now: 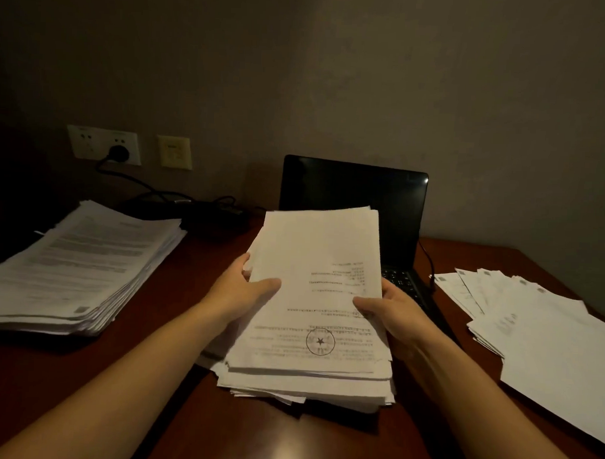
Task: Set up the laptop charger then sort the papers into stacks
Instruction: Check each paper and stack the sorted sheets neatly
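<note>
Head view, looking forward-down, close over desk [196, 294].

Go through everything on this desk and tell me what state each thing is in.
Laptop: lid open, screen dark.
Charger plug: in the wall socket.
Left paper stack: flat on the desk.
Middle paper bundle: held, far end raised.
Right papers: fanned out loosely.
Left hand: grips the Middle paper bundle.
Right hand: grips the Middle paper bundle.

Setting: dim office or study corner. Evidence: wooden worktop [196, 284], open laptop [353, 193], paper stacks [77, 266], wall sockets [103, 145] with plugged charger lead [138, 182].
</note>
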